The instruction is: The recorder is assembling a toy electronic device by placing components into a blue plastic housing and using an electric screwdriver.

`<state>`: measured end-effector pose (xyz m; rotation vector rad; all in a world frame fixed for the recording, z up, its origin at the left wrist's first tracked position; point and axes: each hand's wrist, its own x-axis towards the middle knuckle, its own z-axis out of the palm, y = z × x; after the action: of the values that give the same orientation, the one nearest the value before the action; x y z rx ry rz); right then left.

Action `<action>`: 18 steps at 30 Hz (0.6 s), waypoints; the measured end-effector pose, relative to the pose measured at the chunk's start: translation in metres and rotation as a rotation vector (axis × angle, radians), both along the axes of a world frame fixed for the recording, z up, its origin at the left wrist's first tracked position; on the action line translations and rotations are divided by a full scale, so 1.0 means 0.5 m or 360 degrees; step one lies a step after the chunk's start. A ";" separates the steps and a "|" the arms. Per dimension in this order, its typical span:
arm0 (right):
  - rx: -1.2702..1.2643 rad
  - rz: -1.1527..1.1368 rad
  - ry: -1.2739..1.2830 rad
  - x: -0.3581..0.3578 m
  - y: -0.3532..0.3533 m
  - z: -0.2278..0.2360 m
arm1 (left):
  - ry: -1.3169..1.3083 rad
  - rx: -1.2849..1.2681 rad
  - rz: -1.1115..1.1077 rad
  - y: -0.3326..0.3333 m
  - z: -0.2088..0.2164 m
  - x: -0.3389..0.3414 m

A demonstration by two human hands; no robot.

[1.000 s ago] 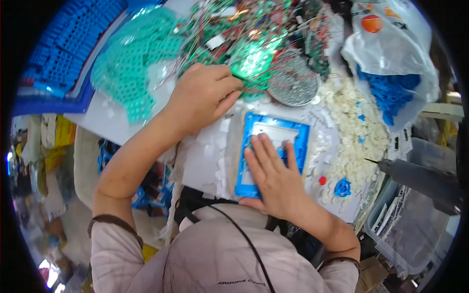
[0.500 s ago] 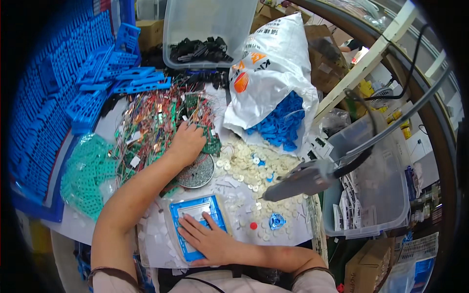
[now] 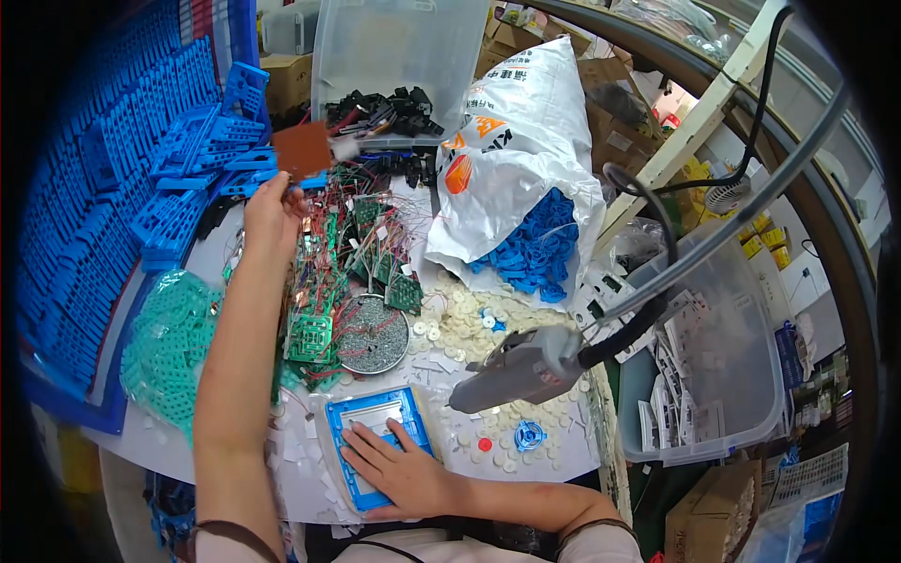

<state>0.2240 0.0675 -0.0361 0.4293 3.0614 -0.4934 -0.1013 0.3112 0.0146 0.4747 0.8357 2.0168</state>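
Far left of centre, above a wire-tangled heap of green circuit boards [image 3: 311,336]: one brown board [image 3: 302,151], square, pinched at its near edge by the left hand [image 3: 278,199]. Just right of it, one white piece [image 3: 344,148], blurred, attachment unclear. Near centre of the tabletop [image 3: 574,458]: one blue frame [image 3: 414,419], lying beneath the right hand [image 3: 401,471], fingers spread.

Judged possible: dropping of the brown board, from a grip on one edge only; snagging in the heap, from tangled wiring; skidding of the blue frame, from uneven palm pressure; spilling of metal pieces [image 3: 375,340], from a knock to their dish [image 3: 375,370].

Counts: one dish; one grey hand tool [image 3: 516,371], on the right; one red disc [image 3: 484,444]; one blue ring-shaped part [image 3: 529,435]; one white sack [image 3: 521,103], far centre; at least two clear tubs [image 3: 394,47]. Overlapping, hence uncountable: green circuit boards, cream discs [image 3: 460,310], metal pieces.
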 end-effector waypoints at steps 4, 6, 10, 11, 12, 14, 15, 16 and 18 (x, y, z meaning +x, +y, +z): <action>-0.0053 -0.0047 0.0101 0.008 -0.003 -0.010 | -0.0225 0.0208 -0.0341 -0.046 0.023 -0.061; -0.0099 -0.0065 0.0113 0.004 -0.002 -0.003 | -0.0134 0.0130 -0.0176 -0.099 0.057 -0.079; -0.0148 -0.0113 0.0431 -0.006 0.010 0.036 | 0.0040 0.0225 -0.0263 -0.243 0.068 -0.043; -0.0299 -0.0124 0.0588 -0.013 0.021 0.035 | 0.0038 0.0250 -0.0317 -0.287 0.082 -0.003; -0.0448 -0.0151 0.0731 -0.017 0.033 0.034 | 0.0017 0.0275 -0.0383 -0.325 0.086 0.047; -0.0733 -0.0242 0.0998 -0.044 0.041 0.043 | -0.0103 0.0260 -0.0422 -0.399 0.071 0.107; -0.0867 -0.0315 0.1111 -0.072 0.038 0.053 | -0.0163 0.0258 -0.0331 -0.431 0.054 0.134; -0.0992 -0.0395 0.1219 -0.094 0.037 0.058 | 0.0071 0.0245 -0.0342 -0.458 0.033 0.155; -0.1399 -0.0406 0.1377 -0.130 0.034 0.049 | -0.0014 0.0192 -0.0297 -0.521 0.006 0.199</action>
<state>0.1589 0.0846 -0.0117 0.6668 2.9392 -2.4189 -0.0017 0.0506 0.0177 0.5895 0.6417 1.9013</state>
